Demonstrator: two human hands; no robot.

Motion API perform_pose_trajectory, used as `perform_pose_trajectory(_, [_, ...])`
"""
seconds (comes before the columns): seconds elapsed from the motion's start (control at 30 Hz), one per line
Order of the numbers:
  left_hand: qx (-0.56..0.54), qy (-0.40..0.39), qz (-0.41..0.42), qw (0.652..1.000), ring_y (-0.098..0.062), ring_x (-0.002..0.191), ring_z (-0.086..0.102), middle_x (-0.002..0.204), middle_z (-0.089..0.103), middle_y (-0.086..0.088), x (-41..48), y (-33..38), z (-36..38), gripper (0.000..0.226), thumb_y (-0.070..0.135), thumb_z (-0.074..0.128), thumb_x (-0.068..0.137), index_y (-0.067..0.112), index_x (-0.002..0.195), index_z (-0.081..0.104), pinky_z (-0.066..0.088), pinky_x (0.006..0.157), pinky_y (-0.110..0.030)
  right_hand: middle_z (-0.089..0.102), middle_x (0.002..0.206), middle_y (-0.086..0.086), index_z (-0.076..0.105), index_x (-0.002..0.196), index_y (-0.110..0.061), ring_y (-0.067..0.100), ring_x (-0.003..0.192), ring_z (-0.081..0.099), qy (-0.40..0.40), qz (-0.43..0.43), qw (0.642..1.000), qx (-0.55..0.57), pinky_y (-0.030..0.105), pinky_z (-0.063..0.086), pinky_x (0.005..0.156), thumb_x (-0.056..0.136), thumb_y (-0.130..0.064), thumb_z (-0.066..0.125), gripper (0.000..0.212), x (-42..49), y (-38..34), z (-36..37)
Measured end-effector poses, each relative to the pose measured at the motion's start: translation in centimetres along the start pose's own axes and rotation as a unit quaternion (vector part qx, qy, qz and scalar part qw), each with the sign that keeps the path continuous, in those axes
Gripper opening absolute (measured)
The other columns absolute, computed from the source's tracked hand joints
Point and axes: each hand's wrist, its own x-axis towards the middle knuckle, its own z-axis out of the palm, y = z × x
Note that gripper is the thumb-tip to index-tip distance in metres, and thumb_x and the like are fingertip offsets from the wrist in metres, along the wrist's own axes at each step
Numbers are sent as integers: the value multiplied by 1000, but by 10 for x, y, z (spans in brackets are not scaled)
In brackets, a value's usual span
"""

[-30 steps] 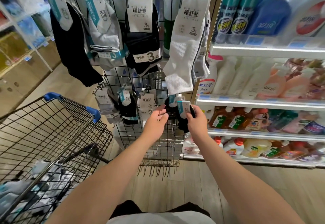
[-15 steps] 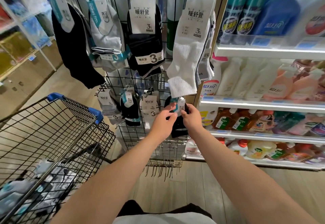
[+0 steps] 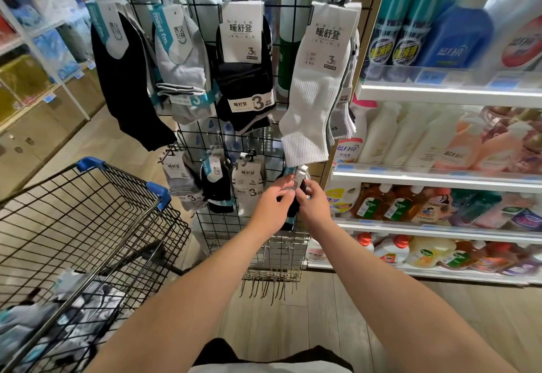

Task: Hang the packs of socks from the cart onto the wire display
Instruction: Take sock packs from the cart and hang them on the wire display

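Sock pack (image 3: 299, 179): card pinched by left hand (image 3: 271, 207) and right hand (image 3: 313, 205) against wire display (image 3: 223, 232).
Risk: hook hidden behind the fingers; pack may miss it and drop.

The left hand (image 3: 271, 208) and right hand (image 3: 312, 205) pinch a sock pack (image 3: 301, 178) against the wire display (image 3: 223, 235), lower row; cart (image 3: 88, 226) left of it.

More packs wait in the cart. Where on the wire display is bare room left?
Bare wire display lies below the lower row of packs, down to the empty hooks along its bottom. Both rows above are crowded, from the black socks to the white socks.
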Motion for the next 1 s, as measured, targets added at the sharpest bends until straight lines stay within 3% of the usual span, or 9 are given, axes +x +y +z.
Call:
perform_pose_trajectory(0.1, [5, -7, 5, 1000, -7, 126, 53, 138, 58, 10, -1, 0, -2, 39, 28, 48, 104, 24, 143, 52, 40, 102, -25, 66, 97, -9, 62, 120, -18, 20, 98, 65, 25, 7, 1000, -8, 36, 53, 85, 101, -17, 56, 20, -2, -6, 1])
perform_pose_trajectory(0.23, [4, -8, 7, 1000, -9, 125, 54, 139, 58, 7, 0, -1, -1, 36, 27, 49, 104, 24, 139, 54, 42, 107, -30, 62, 107, -4, 57, 133, -15, 18, 101, 62, 65, 9, 998, -22, 34, 51, 88, 102, -16, 55, 31, -5, -9, -3])
perform_pose_trajectory(0.43, [-11, -18, -18, 1000, -8, 124, 54, 139, 57, 8, -4, 2, -3, 37, 31, 49, 104, 22, 140, 53, 42, 100, -25, 59, 125, 5, 58, 133, -12, 21, 113, 59, 115, -14, 992, -51, 39, 49, 99, 101, -19, 54, 33, -13, -16, -4])
perform_pose_trajectory(0.53, [-13, -18, -34, 999, -7, 118, 55, 136, 58, 7, -10, 6, -10, 38, 30, 50, 104, 19, 140, 52, 42, 92, -21, 62, 113, 2, 64, 121, -14, 21, 107, 61, 128, -11, 991, -39, 40, 51, 95, 101, -19, 50, 25, -32, -24, 0])
perform_pose_trajectory(0.67, [31, 3, -59, 998, -7, 98, 61, 119, 65, 6, -28, -1, -37, 29, 33, 47, 105, 22, 128, 59, 45, 70, -17, 70, 99, -3, 68, 102, -22, 17, 94, 64, 42, 52, 998, 0, 36, 53, 84, 99, -23, 52, 17, -68, -29, 23])
perform_pose_trajectory(0.83, [72, 39, -103, 991, -6, 101, 62, 119, 66, 11, -62, -41, -98, 23, 30, 50, 102, 32, 120, 64, 51, 85, -26, 70, 92, -5, 70, 99, -21, 12, 81, 59, -89, 84, 992, -40, 30, 47, 73, 100, -30, 56, 17, -104, -33, 78])
perform_pose_trajectory(1.0, [113, 83, -147, 979, -6, 92, 63, 114, 68, 10, -99, -94, -187, 23, 25, 51, 102, 29, 117, 67, 49, 76, -20, 70, 96, -8, 70, 97, -26, 11, 82, 60, -165, 79, 979, -87, 29, 48, 73, 100, -25, 56, 14, -125, -44, 169])
